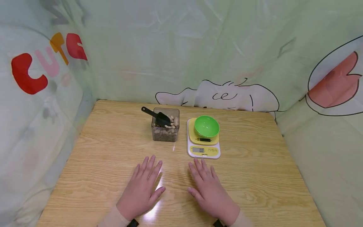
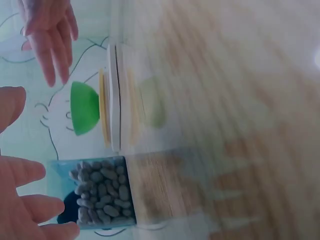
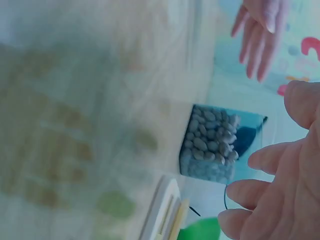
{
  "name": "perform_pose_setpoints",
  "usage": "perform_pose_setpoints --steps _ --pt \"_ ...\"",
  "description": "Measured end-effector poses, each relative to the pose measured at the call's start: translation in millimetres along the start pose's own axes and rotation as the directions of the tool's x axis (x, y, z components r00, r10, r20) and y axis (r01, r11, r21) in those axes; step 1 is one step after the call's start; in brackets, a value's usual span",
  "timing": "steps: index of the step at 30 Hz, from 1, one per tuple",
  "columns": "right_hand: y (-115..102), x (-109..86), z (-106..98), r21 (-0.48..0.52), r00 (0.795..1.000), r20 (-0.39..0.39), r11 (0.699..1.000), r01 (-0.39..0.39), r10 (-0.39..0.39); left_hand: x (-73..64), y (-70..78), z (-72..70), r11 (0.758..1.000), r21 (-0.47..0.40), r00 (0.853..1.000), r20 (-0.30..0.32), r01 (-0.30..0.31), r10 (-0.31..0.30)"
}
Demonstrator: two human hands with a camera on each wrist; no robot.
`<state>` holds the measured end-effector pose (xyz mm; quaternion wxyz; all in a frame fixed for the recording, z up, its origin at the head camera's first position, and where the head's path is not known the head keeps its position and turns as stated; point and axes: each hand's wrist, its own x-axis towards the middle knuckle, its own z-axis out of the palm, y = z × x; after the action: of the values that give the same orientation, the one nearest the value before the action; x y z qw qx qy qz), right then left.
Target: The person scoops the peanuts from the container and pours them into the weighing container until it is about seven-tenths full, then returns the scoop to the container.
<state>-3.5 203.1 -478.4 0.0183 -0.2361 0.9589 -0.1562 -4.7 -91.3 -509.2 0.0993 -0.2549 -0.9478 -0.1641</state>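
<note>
My left hand (image 1: 140,187) is held palm down above the near part of the table, fingers straight and holding nothing. To its right, my right hand (image 1: 211,190) is in the same pose, its fingertips close to the front edge of a yellow-and-white kitchen scale (image 1: 203,152). On the scale's platform sits a green bowl (image 1: 207,126); the display reads 0.0. Beyond my left hand stands a clear box (image 1: 165,135) partly filled with what look like peanuts (image 1: 173,123). A black scoop (image 1: 162,119) lies in the box, its handle jutting over the left rim.
The wooden table (image 1: 107,157) reaches back to a pale printed cloth (image 1: 181,47), which also hangs at both sides. The box and scale stand side by side toward the back, a small gap between them.
</note>
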Motion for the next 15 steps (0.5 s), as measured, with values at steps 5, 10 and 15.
perform_pose_setpoints --steps 5,10,15 --pt "6.6 10.6 -15.3 0.044 1.000 -0.022 0.999 0.001 -0.001 7.2 -9.7 -2.0 0.999 -0.050 1.000 -0.022 0.014 -0.015" --pt "10.2 21.0 -32.4 0.088 1.000 -0.030 0.996 0.001 0.001 13.5 -20.3 -4.6 0.996 -0.090 0.998 -0.060 0.030 -0.035" --pt "16.7 30.9 -44.0 0.122 0.999 -0.015 0.992 -0.034 0.036 21.9 -28.2 -12.6 0.990 -0.128 0.994 -0.082 0.058 -0.069"
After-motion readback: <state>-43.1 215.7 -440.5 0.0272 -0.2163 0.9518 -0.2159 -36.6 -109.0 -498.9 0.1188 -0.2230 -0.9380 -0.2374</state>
